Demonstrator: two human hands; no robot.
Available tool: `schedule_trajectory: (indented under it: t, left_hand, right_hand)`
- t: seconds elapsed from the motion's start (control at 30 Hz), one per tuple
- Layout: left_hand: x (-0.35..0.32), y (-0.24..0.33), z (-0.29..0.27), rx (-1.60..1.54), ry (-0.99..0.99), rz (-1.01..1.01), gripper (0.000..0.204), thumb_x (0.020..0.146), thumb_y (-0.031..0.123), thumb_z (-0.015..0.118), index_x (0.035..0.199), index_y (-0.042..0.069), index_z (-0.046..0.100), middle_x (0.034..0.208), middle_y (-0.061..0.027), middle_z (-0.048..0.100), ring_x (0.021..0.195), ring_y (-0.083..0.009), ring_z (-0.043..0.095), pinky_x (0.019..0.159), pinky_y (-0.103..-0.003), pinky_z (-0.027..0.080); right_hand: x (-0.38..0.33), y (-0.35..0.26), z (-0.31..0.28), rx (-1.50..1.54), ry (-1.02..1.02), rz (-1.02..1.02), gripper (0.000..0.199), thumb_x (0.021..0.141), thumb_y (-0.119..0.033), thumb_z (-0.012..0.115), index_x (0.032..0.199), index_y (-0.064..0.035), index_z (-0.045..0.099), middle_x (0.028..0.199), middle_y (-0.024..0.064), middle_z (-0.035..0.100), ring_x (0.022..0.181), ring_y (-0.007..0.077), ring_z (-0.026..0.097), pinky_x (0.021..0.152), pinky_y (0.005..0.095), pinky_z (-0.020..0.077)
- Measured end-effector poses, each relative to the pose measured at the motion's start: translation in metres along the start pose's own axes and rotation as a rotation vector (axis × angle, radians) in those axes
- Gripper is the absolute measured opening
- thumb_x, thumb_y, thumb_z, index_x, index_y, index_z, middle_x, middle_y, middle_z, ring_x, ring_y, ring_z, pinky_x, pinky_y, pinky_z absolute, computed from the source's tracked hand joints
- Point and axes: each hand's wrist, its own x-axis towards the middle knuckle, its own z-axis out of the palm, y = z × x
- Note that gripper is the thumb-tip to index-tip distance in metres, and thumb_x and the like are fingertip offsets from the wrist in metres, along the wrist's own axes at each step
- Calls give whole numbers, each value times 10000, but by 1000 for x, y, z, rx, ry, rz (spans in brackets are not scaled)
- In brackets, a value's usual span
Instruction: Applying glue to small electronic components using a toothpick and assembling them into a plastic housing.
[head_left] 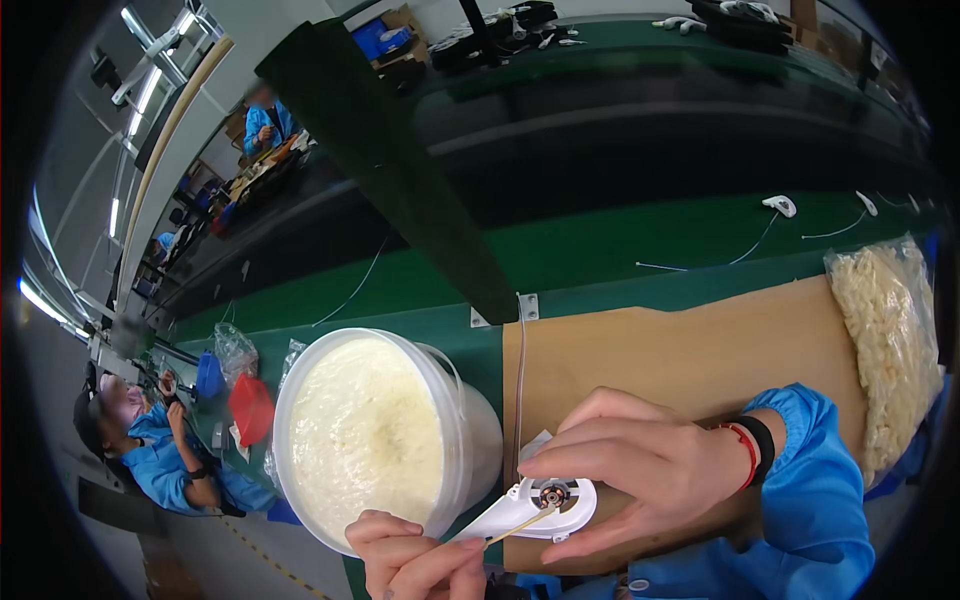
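A white plastic housing [575, 517] with a round end and a tapering handle lies low in front of me, above the brown cardboard. A small round motor with copper-coloured parts [553, 493] sits in its open round end. My right hand [640, 465] closes around that end, fingers on the far side and thumb on the near side. My left hand [415, 560] pinches a thin yellowish stick [517, 527], its tip at the motor. The handle's narrow end runs to the left fingers; I cannot tell whether they grip it too.
A white bucket [470, 430] of pale cream-coloured paste stands left of the cardboard sheet [680, 350]. At right lies a clear bag of pale pieces [880, 350]. A green post [400, 180] rises behind. White corded parts [779, 206] lie on the far green strip. A co-worker [180, 460] sits left.
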Motion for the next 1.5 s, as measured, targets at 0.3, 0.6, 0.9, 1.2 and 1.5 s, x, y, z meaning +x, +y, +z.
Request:
schedule_trajectory:
  t: [0.3,0.6,0.9,1.2,1.5]
  left_hand:
    - [2,2,7,15,-17,12,228,584,-74,703,793,16,693,683,-48,515,685,-219,450,675,-343,372]
    - [4,3,8,25,-21,37,211,589,-58,698,789,7,693,670,-50,529,654,-209,444,659,-335,356]
    - [4,2,6,32,-16,41,179,615,-45,683,786,7,689,673,-59,554,661,-217,450,675,-336,358]
    - [6,4,7,69,-40,44,163,628,-38,689,783,13,688,677,-56,570,658,-215,450,683,-336,357]
    - [4,5,5,87,-22,58,168,621,-30,696,782,17,689,675,-53,567,675,-216,450,693,-339,358]
  right_hand:
    - [0,-1,-7,3,0,-17,633,654,-255,876,1127,51,588,1031,127,645,840,247,609,688,285,518]
    - [0,-2,-8,-19,11,-19,584,664,-262,868,1087,52,616,1027,124,650,844,244,613,693,281,516]
    - [-1,-5,-6,7,9,-18,557,689,-186,804,1127,64,566,1025,139,601,880,273,573,747,323,497]
    - [-2,-5,-7,29,1,-18,565,697,-145,776,1157,76,535,1026,153,574,901,293,556,773,346,493]
    - [-1,-5,-8,-20,11,-15,538,691,-223,824,1095,52,599,1016,133,625,865,258,594,730,304,507]
